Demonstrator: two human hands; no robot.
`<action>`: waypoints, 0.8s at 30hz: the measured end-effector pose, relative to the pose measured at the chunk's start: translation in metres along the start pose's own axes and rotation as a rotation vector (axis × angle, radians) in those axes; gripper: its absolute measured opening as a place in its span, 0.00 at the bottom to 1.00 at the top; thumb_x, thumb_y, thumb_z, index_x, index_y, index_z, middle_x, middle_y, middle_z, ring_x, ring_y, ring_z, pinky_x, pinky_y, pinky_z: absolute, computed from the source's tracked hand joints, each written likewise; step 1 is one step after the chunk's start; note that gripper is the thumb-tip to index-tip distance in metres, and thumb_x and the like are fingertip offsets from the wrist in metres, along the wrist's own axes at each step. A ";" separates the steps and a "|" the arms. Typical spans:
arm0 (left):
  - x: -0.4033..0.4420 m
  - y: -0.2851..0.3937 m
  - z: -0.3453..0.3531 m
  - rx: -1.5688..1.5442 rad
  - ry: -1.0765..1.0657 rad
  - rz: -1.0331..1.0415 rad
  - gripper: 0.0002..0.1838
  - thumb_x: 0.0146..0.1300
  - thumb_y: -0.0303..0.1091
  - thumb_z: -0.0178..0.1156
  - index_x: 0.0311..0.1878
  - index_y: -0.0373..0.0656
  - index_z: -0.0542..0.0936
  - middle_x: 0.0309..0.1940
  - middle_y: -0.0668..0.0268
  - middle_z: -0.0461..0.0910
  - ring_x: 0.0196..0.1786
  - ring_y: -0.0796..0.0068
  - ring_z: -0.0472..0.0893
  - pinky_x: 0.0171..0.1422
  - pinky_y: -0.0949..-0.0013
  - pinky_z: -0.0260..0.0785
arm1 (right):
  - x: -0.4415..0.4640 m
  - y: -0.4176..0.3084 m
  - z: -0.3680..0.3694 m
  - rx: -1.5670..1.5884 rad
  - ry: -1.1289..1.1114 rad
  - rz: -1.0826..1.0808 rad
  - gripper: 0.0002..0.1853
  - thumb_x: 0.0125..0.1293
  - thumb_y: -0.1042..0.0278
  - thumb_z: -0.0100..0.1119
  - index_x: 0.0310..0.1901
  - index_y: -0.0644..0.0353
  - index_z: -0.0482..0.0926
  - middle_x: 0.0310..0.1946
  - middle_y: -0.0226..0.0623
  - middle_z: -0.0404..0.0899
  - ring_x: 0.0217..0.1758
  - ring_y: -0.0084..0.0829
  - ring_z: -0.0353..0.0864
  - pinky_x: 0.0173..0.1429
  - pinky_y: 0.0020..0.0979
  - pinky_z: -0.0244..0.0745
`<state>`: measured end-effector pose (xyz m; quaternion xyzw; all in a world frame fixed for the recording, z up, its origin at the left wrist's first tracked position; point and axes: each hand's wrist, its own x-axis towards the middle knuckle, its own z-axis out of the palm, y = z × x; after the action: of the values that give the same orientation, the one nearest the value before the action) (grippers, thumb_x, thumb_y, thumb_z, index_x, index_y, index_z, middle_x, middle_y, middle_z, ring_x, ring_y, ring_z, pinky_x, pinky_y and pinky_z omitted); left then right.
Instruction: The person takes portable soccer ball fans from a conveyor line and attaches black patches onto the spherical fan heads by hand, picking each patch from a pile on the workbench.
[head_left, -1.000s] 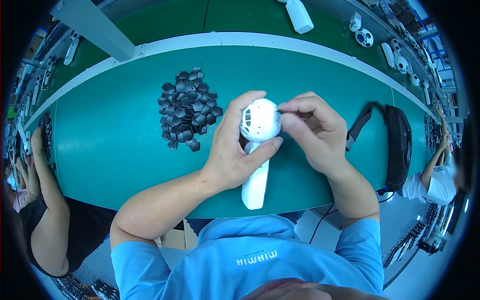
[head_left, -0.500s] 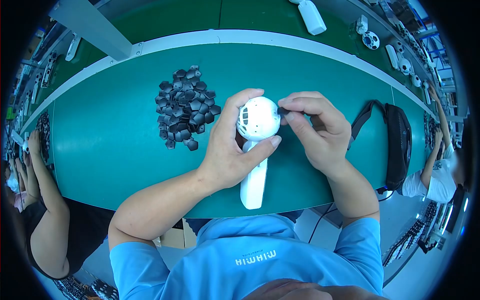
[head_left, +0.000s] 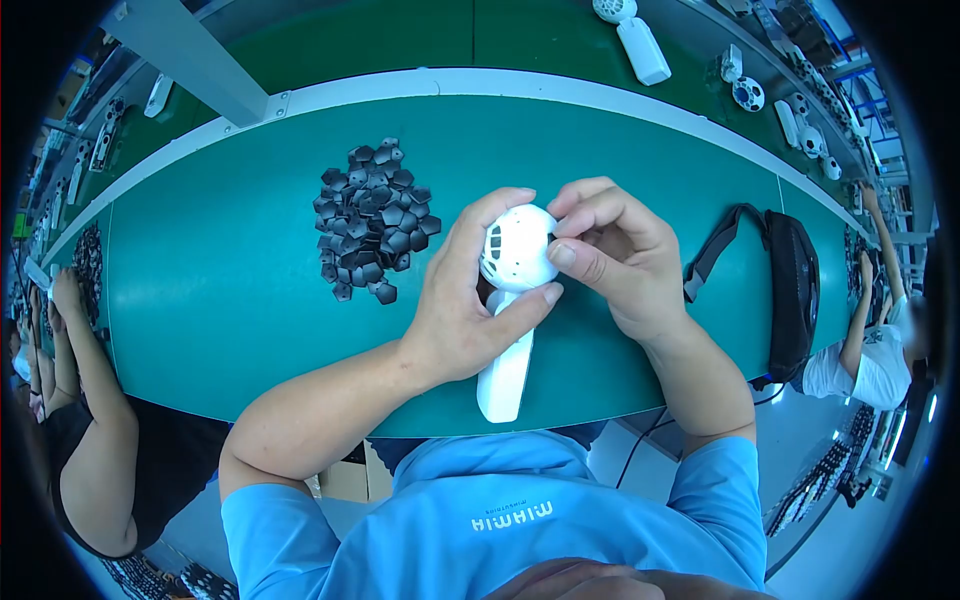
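A white device with a round slotted head and a straight handle (head_left: pixel 507 383) is upheld over the green table by my left hand (head_left: pixel 455 300). Its fingers and thumb wrap round the ball-shaped head (head_left: pixel 518 246). At the right side of that head, my right hand (head_left: pixel 630 262) is pinched on a small black piece (head_left: pixel 553 238), mostly hidden by the fingertips. To the left of my hands lies a heap of black pentagonal pieces (head_left: pixel 375 215).
The green table (head_left: pixel 220 300) has a white rail (head_left: pixel 350 93) along its far edge. A black strapped bag (head_left: pixel 793 295) lies on the right. Beyond the rail, a green belt (head_left: pixel 540 40) carries white devices (head_left: pixel 643 52). Co-workers' arms (head_left: pixel 95 345) show at both sides.
The black piece and my right fingertips have come against the head after being slightly off it half a second ago. On the belt, the white devices have shifted right.
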<state>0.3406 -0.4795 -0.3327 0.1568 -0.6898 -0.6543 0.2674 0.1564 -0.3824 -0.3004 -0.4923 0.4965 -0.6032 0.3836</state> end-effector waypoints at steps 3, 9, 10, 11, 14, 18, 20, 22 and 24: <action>0.004 0.009 -0.003 0.126 -0.013 0.163 0.41 0.62 0.26 0.70 0.77 0.45 0.61 0.54 0.56 0.75 0.48 0.66 0.81 0.47 0.65 0.77 | 0.007 -0.018 -0.002 0.179 -0.029 0.293 0.23 0.62 0.74 0.77 0.57 0.62 0.79 0.58 0.39 0.77 0.64 0.35 0.79 0.64 0.37 0.79; 0.004 0.020 -0.002 0.286 -0.093 0.431 0.45 0.54 0.28 0.71 0.76 0.46 0.63 0.58 0.48 0.72 0.51 0.48 0.81 0.47 0.54 0.79 | 0.002 -0.059 0.008 0.310 -0.079 0.428 0.30 0.58 0.71 0.81 0.61 0.63 0.77 0.59 0.39 0.76 0.67 0.37 0.77 0.67 0.39 0.78; 0.004 0.019 -0.002 0.292 -0.091 0.433 0.45 0.54 0.28 0.71 0.76 0.46 0.63 0.58 0.48 0.72 0.51 0.48 0.81 0.47 0.54 0.79 | 0.000 -0.063 0.010 0.316 -0.075 0.427 0.30 0.58 0.71 0.81 0.61 0.63 0.77 0.60 0.39 0.76 0.66 0.37 0.78 0.67 0.39 0.78; 0.003 0.018 -0.001 0.284 -0.092 0.442 0.45 0.53 0.27 0.70 0.76 0.44 0.64 0.57 0.50 0.73 0.52 0.50 0.79 0.50 0.55 0.76 | -0.001 -0.065 0.012 0.322 -0.069 0.428 0.30 0.59 0.71 0.81 0.62 0.64 0.77 0.60 0.39 0.75 0.66 0.37 0.78 0.67 0.39 0.78; -0.001 0.020 0.002 0.259 -0.096 0.459 0.44 0.52 0.26 0.68 0.76 0.42 0.65 0.56 0.53 0.75 0.54 0.54 0.76 0.56 0.57 0.71 | -0.004 -0.064 0.014 0.284 -0.090 0.371 0.30 0.61 0.76 0.79 0.64 0.63 0.75 0.61 0.38 0.76 0.65 0.34 0.78 0.66 0.39 0.82; 0.002 0.025 0.001 0.289 -0.043 0.556 0.44 0.54 0.26 0.70 0.76 0.47 0.64 0.56 0.50 0.72 0.51 0.47 0.80 0.45 0.53 0.78 | -0.004 -0.058 0.014 0.153 -0.117 0.293 0.30 0.61 0.73 0.79 0.63 0.63 0.76 0.61 0.38 0.76 0.65 0.35 0.78 0.66 0.39 0.81; 0.002 0.021 -0.001 0.285 -0.024 0.529 0.44 0.53 0.25 0.69 0.76 0.46 0.64 0.56 0.50 0.72 0.52 0.49 0.79 0.48 0.54 0.78 | -0.002 -0.053 0.011 0.102 -0.132 0.267 0.30 0.61 0.70 0.80 0.62 0.63 0.77 0.60 0.37 0.77 0.66 0.36 0.78 0.66 0.39 0.80; 0.001 0.018 -0.002 0.290 -0.009 0.516 0.44 0.53 0.24 0.69 0.76 0.46 0.64 0.57 0.50 0.72 0.53 0.49 0.79 0.49 0.54 0.77 | 0.005 -0.048 0.006 0.125 -0.167 0.316 0.28 0.61 0.70 0.80 0.60 0.63 0.78 0.59 0.38 0.78 0.64 0.35 0.80 0.66 0.38 0.79; 0.003 0.015 -0.004 0.255 -0.030 0.433 0.44 0.55 0.24 0.69 0.76 0.46 0.63 0.58 0.50 0.72 0.56 0.51 0.79 0.53 0.55 0.77 | 0.013 -0.042 0.004 0.135 -0.198 0.330 0.27 0.61 0.70 0.80 0.59 0.62 0.79 0.59 0.38 0.78 0.63 0.34 0.80 0.67 0.37 0.79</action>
<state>0.3419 -0.4831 -0.3176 0.0278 -0.7882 -0.4917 0.3691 0.1586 -0.3867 -0.2570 -0.4344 0.4889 -0.5129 0.5562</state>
